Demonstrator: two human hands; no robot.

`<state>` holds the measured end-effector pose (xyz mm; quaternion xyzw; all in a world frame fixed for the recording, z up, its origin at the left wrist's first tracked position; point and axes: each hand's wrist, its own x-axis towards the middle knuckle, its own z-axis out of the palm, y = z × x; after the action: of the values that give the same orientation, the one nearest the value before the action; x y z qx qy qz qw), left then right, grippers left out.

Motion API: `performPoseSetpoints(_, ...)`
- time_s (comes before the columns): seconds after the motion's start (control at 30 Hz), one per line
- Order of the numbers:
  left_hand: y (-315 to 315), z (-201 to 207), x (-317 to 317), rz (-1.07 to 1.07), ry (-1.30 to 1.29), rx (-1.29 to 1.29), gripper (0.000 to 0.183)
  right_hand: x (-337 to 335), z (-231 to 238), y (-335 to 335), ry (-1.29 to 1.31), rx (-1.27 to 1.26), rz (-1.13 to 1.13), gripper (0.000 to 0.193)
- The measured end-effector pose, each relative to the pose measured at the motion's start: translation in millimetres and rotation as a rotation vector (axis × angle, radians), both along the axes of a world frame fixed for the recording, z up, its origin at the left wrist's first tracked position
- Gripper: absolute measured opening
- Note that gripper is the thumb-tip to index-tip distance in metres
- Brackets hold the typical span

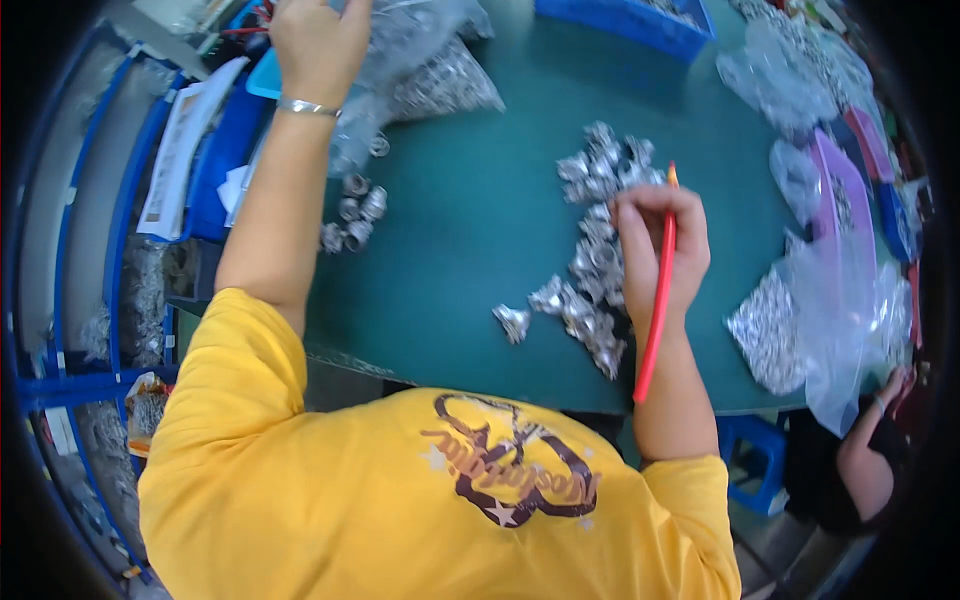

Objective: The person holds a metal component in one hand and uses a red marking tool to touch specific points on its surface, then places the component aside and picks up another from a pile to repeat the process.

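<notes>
My right hand is closed around a slim red stick, pen-like, with an orange tip pointing away from me. Its thumb and forefinger meet beside a loose pile of shiny metal fittings on the green table; whether they also pinch one is hidden. Far to the left, my left hand reaches to the picture's upper edge, which cuts off its fingers. It is nearest to a turquoise tray and clear plastic bags of metal parts. Several ring-like metal pieces lie beside my left forearm.
A blue bin sits at the table's far side. Along the right are a purple tray and a bag of small silvery parts. Blue shelving stands on the left. Another person's arm and a blue stool are at lower right.
</notes>
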<state>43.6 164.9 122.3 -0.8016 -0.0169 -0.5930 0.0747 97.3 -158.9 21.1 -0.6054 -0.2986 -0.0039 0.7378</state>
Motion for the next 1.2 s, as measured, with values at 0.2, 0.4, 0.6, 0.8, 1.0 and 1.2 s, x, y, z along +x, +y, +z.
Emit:
performPoseSetpoints(0.2,-161,-65,-42,-0.587,0.868,-0.409,0.025,6,4,-7,-0.003,0.023,-0.011,0.011)
performPoseSetpoints(0.4,-190,-101,-54,-0.622,1.127,-0.722,0.027,2,3,-5,-0.016,-0.037,0.038,0.011)
performPoseSetpoints(0.6,-172,-114,-55,-0.762,0.999,-1.062,0.019,1,0,0,-0.063,-0.114,0.032,0.013)
performPoseSetpoints(0.8,-169,-107,-55,-0.857,0.861,-1.782,0.017,-7,0,-1,-0.183,-0.321,0.334,0.023)
performPoseSetpoints(1.0,-175,-114,-59,-1.176,0.689,-1.683,0.015,-7,-3,0,-0.161,-0.29,0.241,0.02)
performPoseSetpoints(1.2,-173,-119,-60,-1.193,0.66,-1.775,0.014,-8,1,0,-0.093,-0.278,0.165,0.02)
